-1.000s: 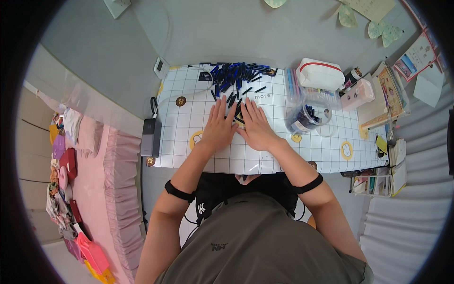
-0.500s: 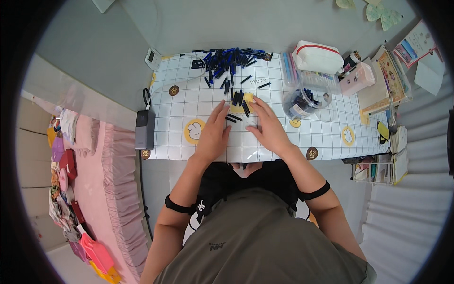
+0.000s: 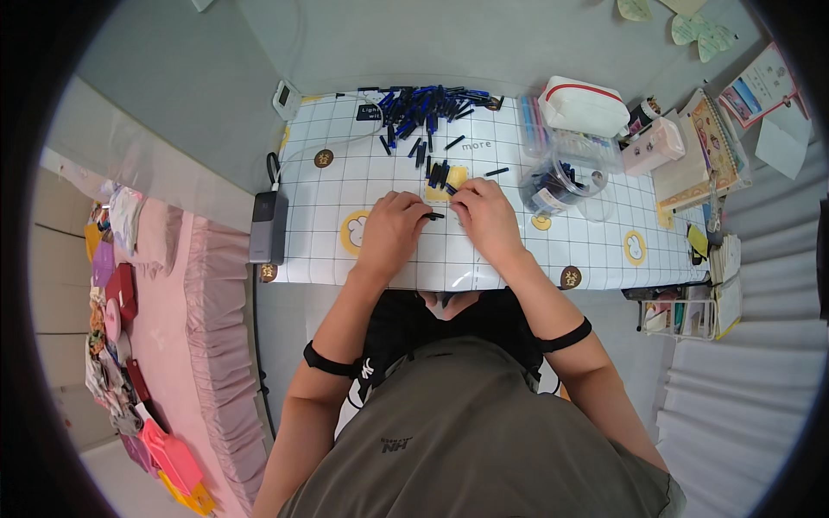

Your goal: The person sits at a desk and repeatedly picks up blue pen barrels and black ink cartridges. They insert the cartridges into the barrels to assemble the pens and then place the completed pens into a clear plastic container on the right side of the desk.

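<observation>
My left hand (image 3: 395, 231) is closed at the fingertips on dark ink cartridges (image 3: 436, 216) that lie on the gridded white tablecloth. Across from it, my right hand (image 3: 487, 217) pinches a dark ink cartridge at its fingertips, partly covered by the fingers. Just beyond both hands, a short row of black cartridges (image 3: 439, 174) rests side by side by a yellow printed patch (image 3: 458, 178). Farther back spreads a loose heap of black and blue cartridges (image 3: 423, 110), with a few strays in front of it.
A clear plastic jar (image 3: 553, 192) with more cartridges leans at the right, beside a white zip pouch (image 3: 585, 105) and a pink box (image 3: 654, 145). A grey power bank (image 3: 268, 228) with a cable stands at the left edge. A pink-covered bed (image 3: 220, 337) is left of the table.
Both hands were spread beside the cartridges; now their fingertips have closed in on some. The loose pair between the hands has come under my left fingers.
</observation>
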The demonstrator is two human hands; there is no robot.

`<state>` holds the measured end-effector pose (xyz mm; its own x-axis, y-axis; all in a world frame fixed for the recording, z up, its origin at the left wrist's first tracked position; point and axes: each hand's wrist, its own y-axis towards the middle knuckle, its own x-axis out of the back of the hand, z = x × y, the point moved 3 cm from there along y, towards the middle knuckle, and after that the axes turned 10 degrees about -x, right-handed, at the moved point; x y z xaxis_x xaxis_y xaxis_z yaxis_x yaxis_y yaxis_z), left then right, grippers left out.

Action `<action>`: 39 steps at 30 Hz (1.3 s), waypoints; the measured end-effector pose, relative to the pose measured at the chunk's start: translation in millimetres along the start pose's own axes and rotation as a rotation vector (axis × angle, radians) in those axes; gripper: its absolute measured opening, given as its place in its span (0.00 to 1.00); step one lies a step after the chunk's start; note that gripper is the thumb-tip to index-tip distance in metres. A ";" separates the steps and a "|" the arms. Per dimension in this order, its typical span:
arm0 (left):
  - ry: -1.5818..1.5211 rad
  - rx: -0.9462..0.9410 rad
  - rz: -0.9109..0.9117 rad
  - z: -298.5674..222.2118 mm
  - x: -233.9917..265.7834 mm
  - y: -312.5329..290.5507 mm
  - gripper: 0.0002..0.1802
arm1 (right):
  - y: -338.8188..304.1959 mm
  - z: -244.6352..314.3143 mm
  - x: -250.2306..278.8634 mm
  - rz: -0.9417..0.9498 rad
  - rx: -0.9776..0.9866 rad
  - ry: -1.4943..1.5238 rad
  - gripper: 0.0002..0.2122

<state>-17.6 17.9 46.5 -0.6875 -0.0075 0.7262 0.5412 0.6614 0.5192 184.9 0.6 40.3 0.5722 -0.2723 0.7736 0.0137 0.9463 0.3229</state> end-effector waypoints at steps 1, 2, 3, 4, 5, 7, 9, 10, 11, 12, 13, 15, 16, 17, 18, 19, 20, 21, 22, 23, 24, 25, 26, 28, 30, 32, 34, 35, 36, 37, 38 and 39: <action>0.014 0.011 0.004 0.1 0.9 -1.1 0.10 | -0.2 -1.1 0.1 0.000 -0.014 -0.004 0.07; 0.027 0.021 0.007 0.1 1.9 -2.7 0.10 | -0.8 -2.8 1.0 -0.001 -0.028 -0.008 0.07; 0.040 0.031 0.011 0.2 2.7 -4.0 0.10 | -1.4 -4.9 2.4 -0.002 -0.043 -0.013 0.07; 0.047 0.047 0.014 0.5 3.5 -5.2 0.10 | -1.8 -6.5 5.0 0.012 -0.045 -0.019 0.08; 0.053 0.064 0.018 0.8 4.4 -6.1 0.10 | -2.1 -8.0 9.1 0.026 -0.047 -0.025 0.08; 0.069 0.077 0.022 -0.4 5.8 -5.6 0.09 | -3.9 -10.8 17.4 0.046 -0.036 -0.020 0.10; 0.089 0.072 0.025 -3.3 7.5 -3.9 0.09 | -7.7 -13.3 25.3 0.059 -0.009 0.003 0.12; 0.092 0.074 0.021 -3.6 6.3 -3.4 0.09 | -9.3 -15.6 27.9 0.090 0.005 -0.019 0.13; 0.096 0.076 0.017 -4.0 4.2 -3.2 0.08 | -10.9 -17.8 30.4 0.121 0.019 -0.042 0.15; 0.100 0.078 0.013 -4.8 2.3 -2.7 0.08 | -12.4 -18.8 31.9 0.152 0.033 -0.064 0.16; 0.090 0.090 0.029 -5.3 -0.4 -1.5 0.08 | -13.2 -19.1 33.1 0.159 0.045 -0.058 0.17; 0.072 0.113 0.061 -7.3 -6.2 1.5 0.09 | -14.5 -18.8 35.5 0.173 0.068 -0.045 0.18; 0.068 0.116 0.054 -8.8 -9.1 2.8 0.09 | -15.0 -17.1 37.6 0.154 0.076 -0.023 0.18; 0.065 0.120 0.046 -10.3 -12.5 4.2 0.10 | -15.2 -14.1 39.5 0.136 0.084 0.000 0.18; 0.061 0.124 0.039 -11.4 -15.7 5.4 0.10 | -15.4 -10.8 41.3 0.118 0.093 0.022 0.18; 0.068 0.117 0.028 -12.2 -18.6 6.5 0.11 | -15.8 -8.7 43.2 0.072 0.048 0.027 0.14; 0.076 0.111 0.017 -12.7 -21.6 7.6 0.11 | -16.9 -6.1 44.8 0.025 0.003 0.032 0.11; 0.084 0.105 0.006 -12.7 -23.8 8.4 0.12 | -17.2 -4.7 45.4 -0.021 -0.042 0.037 0.08; 0.096 0.115 0.011 -12.4 -26.5 9.5 0.12 | -17.1 -7.1 43.0 0.006 -0.126 0.031 0.07; 0.108 0.124 0.015 -12.0 -28.9 10.5 0.12 | -17.2 -10.5 39.6 0.033 -0.211 0.025 0.08; 0.120 0.134 0.020 -12.0 -30.4 11.6 0.13 | -17.0 -12.8 36.9 0.060 -0.295 0.019 0.11; 0.129 0.151 0.034 -12.5 -30.8 13.0 0.13 | -15.5 -10.4 34.8 0.108 -0.331 -0.023 0.13; 0.138 0.169 0.049 -13.3 -30.4 14.6 0.13 | -13.1 -6.0 33.1 0.155 -0.367 -0.065 0.15; 0.150 0.204 0.080 -13.1 -30.4 16.5 0.14 | -8.5 1.4 28.9 0.201 -0.402 -0.132 0.18; 0.156 0.239 0.115 -11.6 -30.5 17.5 0.14 | -3.8 6.8 24.9 0.197 -0.400 -0.180 0.20; 0.125 0.251 0.106 -11.2 -27.3 16.5 0.13 | -2.2 5.5 19.4 0.160 -0.357 -0.186 0.19; 0.084 0.265 0.092 -9.5 -24.6 15.0 0.13 | 0.1 6.2 16.4 0.149 -0.339 -0.158 0.18; 0.058 0.273 0.082 -8.4 -23.7 14.1 0.14 | 1.7 7.4 15.9 0.156 -0.343 -0.126 0.17; 0.032 0.280 0.073 -7.4 -23.0 13.4 0.14 | 2.9 7.8 15.3 0.163 -0.346 -0.095 0.17; 0.028 0.282 0.082 -6.3 -22.9 13.2 0.14 | 3.8 7.1 15.1 0.156 -0.331 -0.076 0.15; 0.023 0.284 0.091 -4.8 -23.2 13.1 0.13 | 4.2 4.7 14.6 0.149 -0.315 -0.058 0.14; 0.019 0.285 0.099 -3.3 -23.0 13.4 0.13 | 4.7 2.2 14.3 0.142 -0.299 -0.039 0.12</action>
<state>7.1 24.4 38.2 -0.6274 0.0559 0.7767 0.4459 0.8435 0.2995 191.3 0.7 54.1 0.5539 -0.1352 0.8215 0.1800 0.9828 0.0404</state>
